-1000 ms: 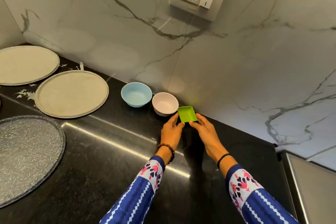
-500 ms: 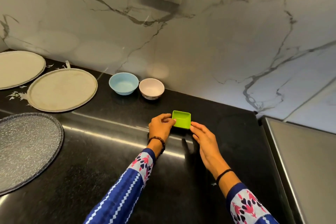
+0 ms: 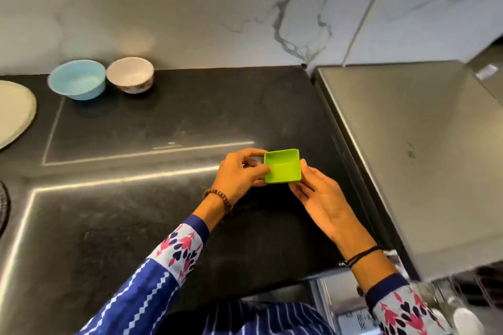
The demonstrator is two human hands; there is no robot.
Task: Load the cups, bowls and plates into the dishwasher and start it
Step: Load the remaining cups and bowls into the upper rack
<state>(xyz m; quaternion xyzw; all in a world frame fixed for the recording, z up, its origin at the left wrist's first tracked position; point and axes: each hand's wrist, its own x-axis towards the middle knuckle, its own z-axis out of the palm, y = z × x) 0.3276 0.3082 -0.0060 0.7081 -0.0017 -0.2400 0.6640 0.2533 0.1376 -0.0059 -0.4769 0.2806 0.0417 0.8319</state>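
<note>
Head view: left fingers (image 3: 257,169) pinch green dish (image 3: 283,167); right fingers (image 3: 302,186) lie straight alongside.

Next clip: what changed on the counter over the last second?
The green square dish moved from beside the white bowl toward the person and rightward; the left hand pinches it, the right hand supports it. That bowl and the blue bowl stayed by the wall.

The small green dish (image 3: 283,168) looks like smooth, glossy plastic. The black counter (image 3: 163,122) is polished stone, the wall (image 3: 190,3) veined marble with a soft sheen, the appliance top (image 3: 408,144) brushed matt metal.
</note>
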